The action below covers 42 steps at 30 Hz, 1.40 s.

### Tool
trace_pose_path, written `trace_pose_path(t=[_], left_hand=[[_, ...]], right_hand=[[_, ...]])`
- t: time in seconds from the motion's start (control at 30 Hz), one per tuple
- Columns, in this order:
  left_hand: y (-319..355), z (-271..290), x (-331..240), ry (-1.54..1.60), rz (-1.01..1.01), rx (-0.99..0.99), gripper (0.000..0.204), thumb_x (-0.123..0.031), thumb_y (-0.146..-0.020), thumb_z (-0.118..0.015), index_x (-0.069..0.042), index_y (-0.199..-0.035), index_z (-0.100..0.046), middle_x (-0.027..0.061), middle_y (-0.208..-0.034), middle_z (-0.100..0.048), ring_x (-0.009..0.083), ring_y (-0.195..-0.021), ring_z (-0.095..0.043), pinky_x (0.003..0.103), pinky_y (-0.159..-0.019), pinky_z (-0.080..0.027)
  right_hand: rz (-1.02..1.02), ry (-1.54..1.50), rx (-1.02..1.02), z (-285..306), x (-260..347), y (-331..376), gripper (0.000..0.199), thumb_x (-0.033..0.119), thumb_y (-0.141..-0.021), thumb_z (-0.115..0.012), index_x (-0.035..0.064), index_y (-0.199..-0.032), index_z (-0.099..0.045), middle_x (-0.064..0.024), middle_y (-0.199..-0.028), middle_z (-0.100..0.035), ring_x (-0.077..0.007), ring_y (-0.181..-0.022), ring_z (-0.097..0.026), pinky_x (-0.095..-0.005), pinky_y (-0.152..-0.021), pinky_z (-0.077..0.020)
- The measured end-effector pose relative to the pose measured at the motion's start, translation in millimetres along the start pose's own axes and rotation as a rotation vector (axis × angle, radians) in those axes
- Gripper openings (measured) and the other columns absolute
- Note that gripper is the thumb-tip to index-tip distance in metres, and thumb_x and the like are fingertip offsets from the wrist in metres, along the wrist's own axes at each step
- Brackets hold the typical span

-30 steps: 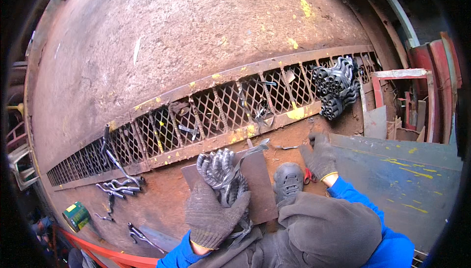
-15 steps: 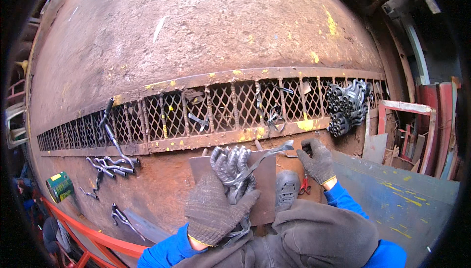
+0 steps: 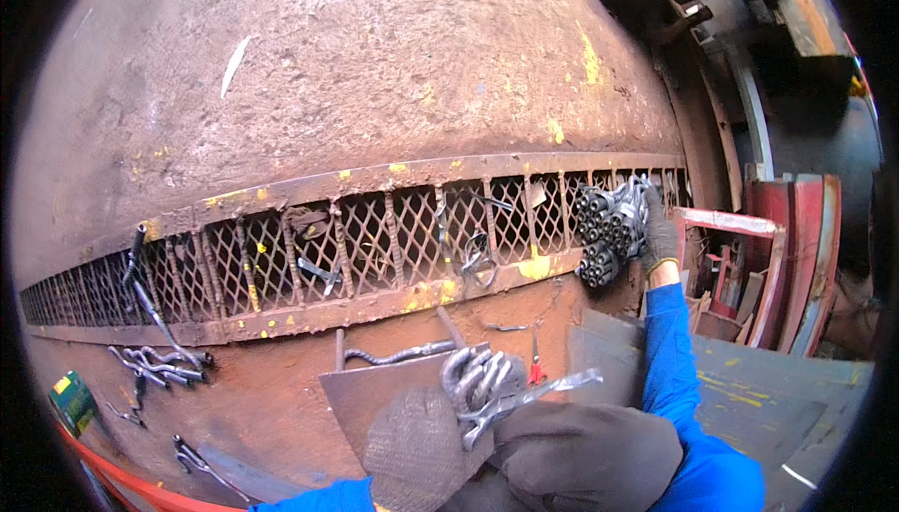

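Observation:
My left hand (image 3: 417,446), in a grey knit glove, grips a bunch of bent steel rod pieces (image 3: 479,385) over a rusty flat plate (image 3: 361,400) by my knee. My right hand (image 3: 658,231), also gloved, is stretched out to the right and rests on a stack of short grey metal tubes (image 3: 604,231) lying against the mesh grating (image 3: 375,240). Its fingers lie on the tubes; a firm grip on any one does not show. My blue sleeve (image 3: 670,362) runs up to that hand.
A long rusty expanded-metal grating crosses the view below a rough rusty surface (image 3: 375,72). Several bent rods (image 3: 154,362) lie at the left, with a green object (image 3: 72,401). Small red-handled pliers (image 3: 535,370) lie by the plate. Red steel frames (image 3: 777,250) stand on the right.
My right hand has left the spot beside the plate and reached far right onto the stack of tubes. The left hand keeps its bunch of bent rods. My view has shifted left.

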State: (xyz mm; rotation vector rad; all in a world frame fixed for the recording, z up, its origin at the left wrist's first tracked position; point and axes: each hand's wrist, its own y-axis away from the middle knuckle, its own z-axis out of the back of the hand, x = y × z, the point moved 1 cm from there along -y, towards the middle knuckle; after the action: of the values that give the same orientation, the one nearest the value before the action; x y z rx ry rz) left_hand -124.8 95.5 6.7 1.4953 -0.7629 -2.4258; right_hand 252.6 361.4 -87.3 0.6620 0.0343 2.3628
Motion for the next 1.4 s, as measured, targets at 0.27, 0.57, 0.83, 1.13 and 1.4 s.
trace_pose_path(t=[0.27,0.57,0.83,1.13,1.4], left_hand=[[-14.1,10.8,-0.6,0.077,-0.002,0.069,0.056,-0.041,-0.081,-0.069,-0.008,-0.125,-0.058,0.0108,-0.118,-0.065,0.0298,-0.101,-0.065,0.041,-0.085,-0.053],[-3.3,-2.8,-18.5,-0.136,0.185,-0.014,0.057,-0.042,-0.077,-0.071,-0.007,-0.120,-0.059,0.0157,-0.110,-0.065,0.0332,-0.097,-0.064,0.043,-0.084,-0.051],[-0.9,-35.8,-29.3,-0.278,0.365,-0.256,0.068,-0.057,-0.067,-0.075,-0.003,-0.106,-0.064,0.0224,-0.098,-0.063,0.0394,-0.094,-0.063,0.051,-0.083,-0.050],[-7.2,-43.2,-26.3,-0.323,0.364,-0.171,0.075,-0.066,-0.070,-0.072,-0.004,-0.112,-0.063,0.0224,-0.104,-0.064,0.0389,-0.099,-0.062,0.050,-0.085,-0.050],[-7.7,-14.7,-42.8,-0.206,0.488,-0.029,0.061,-0.060,-0.066,-0.076,-0.009,-0.100,-0.069,0.0198,-0.092,-0.069,0.0381,-0.088,-0.066,0.049,-0.079,-0.053]], right_hand=[[0.126,-0.165,0.286,-44.6,-62.5,-75.6,0.088,0.065,-0.072,-0.073,-0.0078,-0.121,-0.064,-0.0197,-0.118,-0.066,-0.0228,-0.103,-0.060,-0.0350,-0.090,-0.0473],[-0.550,-0.227,0.955,-34.9,24.6,-5.6,0.036,0.046,-0.087,-0.065,0.0141,-0.102,-0.071,-0.0065,-0.086,-0.073,-0.0207,-0.069,-0.068,-0.0391,-0.064,-0.0573],[-0.534,-0.029,0.853,-51.2,-42.7,-90.4,0.035,0.049,-0.078,-0.063,0.0162,-0.089,-0.070,-0.0085,-0.078,-0.071,-0.0280,-0.063,-0.065,-0.0478,-0.062,-0.0541],[-0.325,-0.083,0.935,-64.1,-78.2,-129.3,0.050,0.058,-0.084,-0.058,0.0142,-0.105,-0.072,-0.0084,-0.092,-0.073,-0.0273,-0.080,-0.069,-0.0442,-0.075,-0.0554],[0.084,0.212,1.001,37.4,6.5,36.6,0.050,0.036,-0.079,-0.071,-0.0038,-0.109,-0.068,-0.0120,-0.094,-0.070,-0.0202,-0.083,-0.065,-0.0344,-0.075,-0.0516]])
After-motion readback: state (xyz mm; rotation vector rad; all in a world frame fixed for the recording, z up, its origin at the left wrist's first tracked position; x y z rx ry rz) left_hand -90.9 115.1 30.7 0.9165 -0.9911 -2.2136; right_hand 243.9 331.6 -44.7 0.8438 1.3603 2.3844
